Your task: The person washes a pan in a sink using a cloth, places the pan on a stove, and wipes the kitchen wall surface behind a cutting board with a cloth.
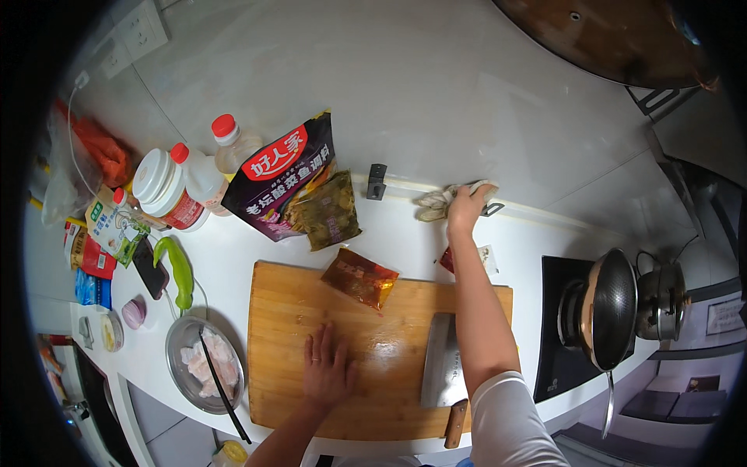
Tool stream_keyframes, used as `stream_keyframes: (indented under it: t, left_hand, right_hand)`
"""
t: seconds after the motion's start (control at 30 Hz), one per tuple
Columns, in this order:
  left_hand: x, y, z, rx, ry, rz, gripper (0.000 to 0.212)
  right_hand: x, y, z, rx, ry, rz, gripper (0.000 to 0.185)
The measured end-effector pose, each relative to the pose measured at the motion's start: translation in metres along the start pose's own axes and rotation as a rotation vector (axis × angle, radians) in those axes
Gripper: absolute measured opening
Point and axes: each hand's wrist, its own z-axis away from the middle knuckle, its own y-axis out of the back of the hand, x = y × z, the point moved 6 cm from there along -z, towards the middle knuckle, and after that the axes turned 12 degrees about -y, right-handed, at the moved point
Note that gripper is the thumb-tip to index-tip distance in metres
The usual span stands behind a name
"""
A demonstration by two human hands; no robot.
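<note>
My left hand (328, 365) rests palm down on a wooden cutting board (280, 338), its fingers slightly spread and holding nothing. Stretched out to the back of the counter, my right hand (468, 209) grips a crumpled pale cloth (435, 205) at the foot of the tiled wall. A cleaver (440, 362) with a wooden handle lies on the board's right side, partly hidden under my right forearm. Across the board's back edge lies a reddish-brown seasoning sachet (360, 277). Behind my forearm, a small red-and-white packet (487, 260) is partly covered.
A black-and-purple pouch (277, 181) leans near the wall with a pickled-greens packet (327, 213) before it. Left stand a steel bowl of pale raw meat (210, 365) with black chopsticks (224, 397), a green pepper (178, 271), a phone (150, 268) and bottles. Rightward, a wok (613, 309) sits on a cooktop (548, 327).
</note>
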Motion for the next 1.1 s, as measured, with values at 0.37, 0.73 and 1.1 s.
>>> stream_keyframes:
  t: [0.37, 0.73, 1.1]
  left_hand:
    - [-0.007, 0.001, 0.006, 0.023, 0.022, -0.023, 0.047]
    - [-0.001, 0.002, 0.003, 0.064, 0.032, 0.008, 0.047]
    - [-0.004, 0.001, 0.001, 0.062, 0.015, 0.003, 0.045]
  right_hand:
    - [0.032, -0.012, 0.006, -0.077, -0.095, -0.402, 0.061]
    - [0.015, -0.007, 0.003, -0.085, -0.112, -0.063, 0.068]
    - [-0.011, -0.014, 0.055, -0.643, -0.198, -0.332, 0.033]
